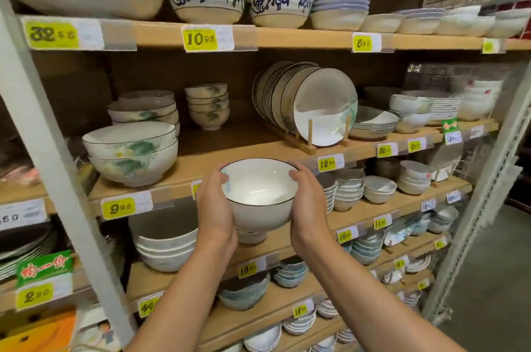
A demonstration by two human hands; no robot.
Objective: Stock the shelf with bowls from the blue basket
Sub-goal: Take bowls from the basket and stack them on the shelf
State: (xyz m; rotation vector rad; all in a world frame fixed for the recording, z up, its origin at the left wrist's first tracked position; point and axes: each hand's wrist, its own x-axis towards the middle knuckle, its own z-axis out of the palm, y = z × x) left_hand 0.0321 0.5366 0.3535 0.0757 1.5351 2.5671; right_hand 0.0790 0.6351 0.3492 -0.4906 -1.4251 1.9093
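As the bowl (pixel 258 187) seems brittle and slick, it is clasped: left hand (pixel 214 202) at 9, right hand (pixel 309 202) at 3 o'clock.

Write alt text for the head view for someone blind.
The left hand and right hand hold a white, dark-rimmed bowl before a wooden shelf, near the gap between stacked flowered bowls and upright plates. Yellow price tags line the shelf edges.

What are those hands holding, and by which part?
A white bowl, cupped on opposite sides by the left hand and right hand, thumbs at its rim.
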